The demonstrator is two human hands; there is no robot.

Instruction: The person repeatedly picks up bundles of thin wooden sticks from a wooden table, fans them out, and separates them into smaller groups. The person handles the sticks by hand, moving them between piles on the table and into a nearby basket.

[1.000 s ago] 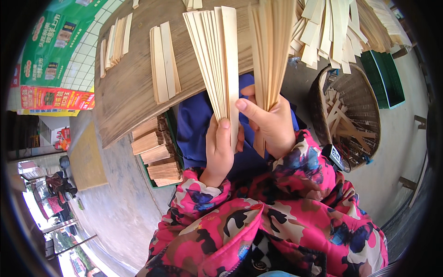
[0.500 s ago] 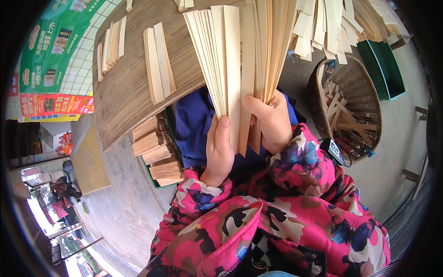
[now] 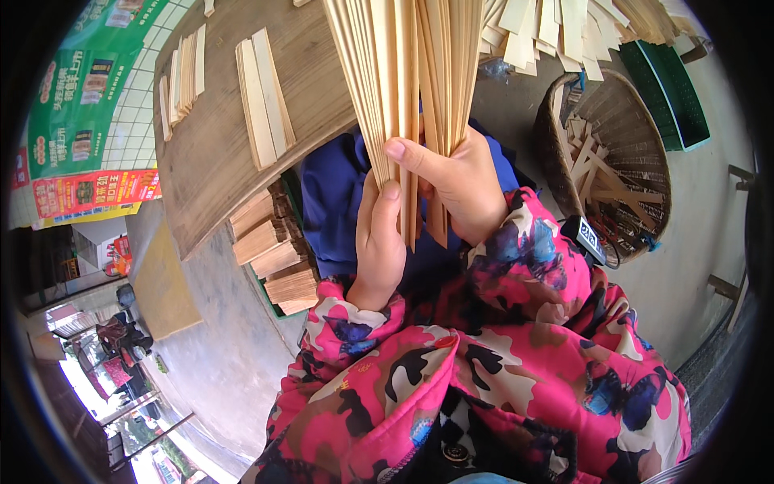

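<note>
- Green poster (image 3: 85,97) hangs at ten o'clock in the view; a red poster (image 3: 97,194) sits below it, between nine and ten.
- Small bunch of wood strips (image 3: 185,77) lies on the wooden table (image 3: 201,177) at about ten o'clock.
- Another pile of strips (image 3: 264,101) lies on the same table, between ten and eleven, near its edge.
- Crate (image 3: 268,298), green, stands on the floor at nine o'clock, filled with stacked bundles (image 3: 270,254).
- Blue cloth (image 3: 330,210) covers the lap, partly behind both hands.
- Left hand (image 3: 380,242), at the centre, grasps the lower end of the left bundle (image 3: 371,89), whose pale thin strips fan up toward twelve.
- Right hand (image 3: 468,189), just off centre toward two, grasps the right bundle (image 3: 451,73), which points up between twelve and one; its thumb stretches toward nine and rests on the left bundle. Strip ends poke out below this hand, toward six.
- Heap of loose strips (image 3: 556,32) spreads at one o'clock.
- Woven basket (image 3: 556,161) stands on the floor between two and three, with jumbled strips (image 3: 605,173) inside.
- Green bin (image 3: 669,97) stands just beyond the basket at two o'clock.
</note>
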